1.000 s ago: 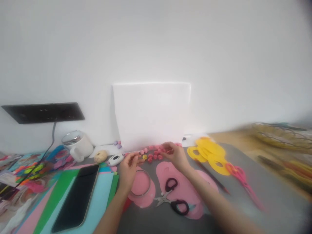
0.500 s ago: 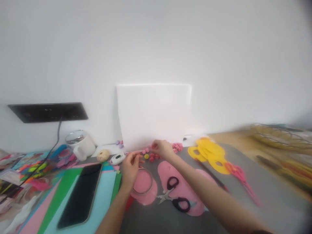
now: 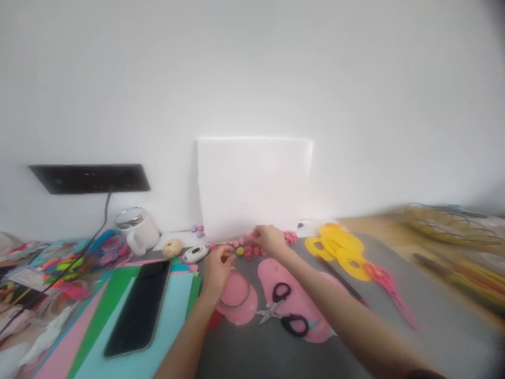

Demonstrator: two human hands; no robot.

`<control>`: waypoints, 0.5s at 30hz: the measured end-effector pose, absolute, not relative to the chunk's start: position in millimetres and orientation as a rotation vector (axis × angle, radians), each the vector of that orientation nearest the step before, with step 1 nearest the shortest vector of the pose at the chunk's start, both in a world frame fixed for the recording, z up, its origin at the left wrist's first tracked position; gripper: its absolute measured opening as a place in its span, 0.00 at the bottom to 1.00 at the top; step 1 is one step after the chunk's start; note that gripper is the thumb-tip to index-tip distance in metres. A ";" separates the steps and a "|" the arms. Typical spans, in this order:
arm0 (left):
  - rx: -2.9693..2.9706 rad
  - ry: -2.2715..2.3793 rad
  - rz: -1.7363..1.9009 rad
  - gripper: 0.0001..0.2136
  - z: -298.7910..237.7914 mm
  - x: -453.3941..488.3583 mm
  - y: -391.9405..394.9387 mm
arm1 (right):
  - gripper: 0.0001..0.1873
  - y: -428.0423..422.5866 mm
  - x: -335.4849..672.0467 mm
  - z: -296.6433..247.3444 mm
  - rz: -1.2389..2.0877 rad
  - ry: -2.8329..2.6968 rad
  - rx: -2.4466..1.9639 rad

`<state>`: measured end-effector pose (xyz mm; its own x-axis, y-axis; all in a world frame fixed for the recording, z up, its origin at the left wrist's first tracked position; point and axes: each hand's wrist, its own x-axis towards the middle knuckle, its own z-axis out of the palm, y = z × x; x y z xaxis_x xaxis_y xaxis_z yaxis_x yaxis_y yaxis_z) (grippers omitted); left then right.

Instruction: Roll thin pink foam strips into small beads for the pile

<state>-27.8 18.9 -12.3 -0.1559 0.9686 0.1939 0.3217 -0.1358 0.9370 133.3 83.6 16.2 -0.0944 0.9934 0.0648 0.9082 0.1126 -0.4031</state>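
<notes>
My left hand (image 3: 216, 271) is curled with thumb and fingertips together, just left of a small yellow piece (image 3: 240, 251); whatever it pinches is too small to make out. Close to the foot of a white sheet (image 3: 254, 187), my right hand (image 3: 270, 239) has its fingers pinched among small pink pieces (image 3: 256, 251); its fingertips hide what they hold, if anything. Below the left hand, a thin ring (image 3: 249, 292) lies on a pink paper shape (image 3: 246, 315). Black-handled scissors (image 3: 281, 310) rest partly open on a larger pink paper shape (image 3: 272, 271), under my right forearm.
A phone (image 3: 138, 308) lies on coloured sheets (image 3: 92, 316) at left, with a white mug (image 3: 142, 231) and a white device (image 3: 196, 253) behind. Yellow paper shapes (image 3: 341, 242), a pencil (image 3: 343, 279) and pink scissors (image 3: 390, 289) lie right. A wire basket (image 3: 442, 223) stands far right.
The view has shifted slightly, so the things on the left and in the middle appear a little further right. Both hands remain pinched in nearly the same places over the table.
</notes>
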 end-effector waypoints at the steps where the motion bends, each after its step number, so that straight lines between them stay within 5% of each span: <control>1: 1.490 1.505 1.307 0.06 -11.7 -28.0 18.6 | 0.06 78.9 138.1 20.2 0.356 -2.065 -1.842; 9: 1.580 1.511 1.224 0.12 -7.0 -24.3 16.3 | 0.11 5.8 198.7 20.6 0.375 -2.015 -1.635; 15: 1.557 1.360 1.173 0.04 -3.2 -13.5 10.8 | 0.09 -36.6 222.1 -24.4 0.271 -2.071 -1.633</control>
